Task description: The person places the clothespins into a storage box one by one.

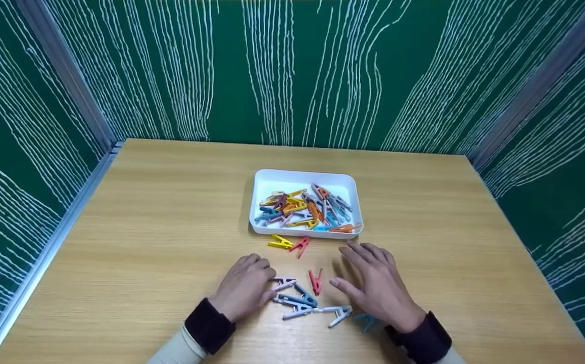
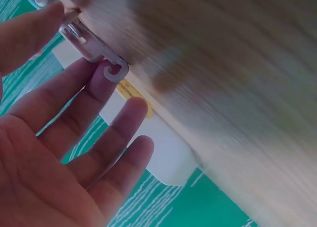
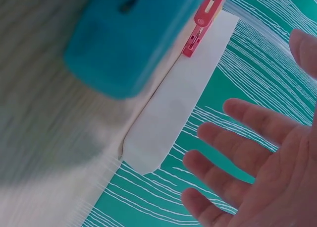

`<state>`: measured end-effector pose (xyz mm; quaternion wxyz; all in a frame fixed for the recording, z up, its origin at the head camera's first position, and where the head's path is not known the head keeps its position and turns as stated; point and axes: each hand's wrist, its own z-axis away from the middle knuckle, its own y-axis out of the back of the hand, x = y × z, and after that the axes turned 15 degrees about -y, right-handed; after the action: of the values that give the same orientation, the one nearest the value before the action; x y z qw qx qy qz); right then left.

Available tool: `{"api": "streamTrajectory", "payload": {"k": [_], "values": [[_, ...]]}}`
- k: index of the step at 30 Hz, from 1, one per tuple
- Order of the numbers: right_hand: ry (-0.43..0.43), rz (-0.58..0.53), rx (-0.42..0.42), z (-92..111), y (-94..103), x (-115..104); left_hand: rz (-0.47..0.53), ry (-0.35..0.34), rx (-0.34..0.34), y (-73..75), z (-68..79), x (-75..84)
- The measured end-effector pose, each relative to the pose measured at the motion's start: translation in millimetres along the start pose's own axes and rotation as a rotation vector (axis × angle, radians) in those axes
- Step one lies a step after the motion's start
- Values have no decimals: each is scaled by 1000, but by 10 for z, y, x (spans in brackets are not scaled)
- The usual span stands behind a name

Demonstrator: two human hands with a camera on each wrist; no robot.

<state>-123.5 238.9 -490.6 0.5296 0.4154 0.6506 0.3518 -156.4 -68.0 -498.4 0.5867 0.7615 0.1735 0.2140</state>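
Note:
My left hand (image 1: pixel 246 284) spans a pale lilac clothespin (image 1: pixel 284 282) between thumb and fingertips, at the left end of a row on the table. In the left wrist view, two fingertips touch the hooked end of this clothespin (image 2: pixel 91 43). A dark teal clothespin (image 1: pixel 300 298) and two pale blue-grey clothespins (image 1: pixel 298 309) (image 1: pixel 340 313) continue the row. My right hand (image 1: pixel 378 285) hovers with spread fingers, holding nothing. Partly under it lies a teal clothespin (image 1: pixel 367 321), large and blurred in the right wrist view. A red clothespin (image 1: pixel 315 282) lies between the hands.
Behind the hands, a white tray (image 1: pixel 305 175) holds many coloured clothespins. A yellow clothespin (image 1: pixel 280 242) and another red clothespin (image 1: pixel 300 246) lie just before it. The wooden table (image 1: pixel 146 227) is bounded by green walls (image 1: pixel 227 76) with white lines.

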Motion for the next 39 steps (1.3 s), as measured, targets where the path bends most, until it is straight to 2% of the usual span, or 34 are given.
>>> {"api": "streamTrajectory", "payload": {"k": [12, 23, 28, 34, 39], "values": [[-4, 8, -2, 4, 16, 8, 7, 43, 6, 32, -21, -15], [-26, 17, -9, 11, 27, 12, 28, 100, 128, 115, -120, -106], [-40, 20, -14, 9, 25, 11, 52, 129, 140, 155, -224, -105], [-42, 18, -31, 6, 11, -1, 52, 149, 184, 203, -366, -107], [-37, 16, -29, -7, 23, 3, 45, 170, 179, 252, -539, -145]]}}
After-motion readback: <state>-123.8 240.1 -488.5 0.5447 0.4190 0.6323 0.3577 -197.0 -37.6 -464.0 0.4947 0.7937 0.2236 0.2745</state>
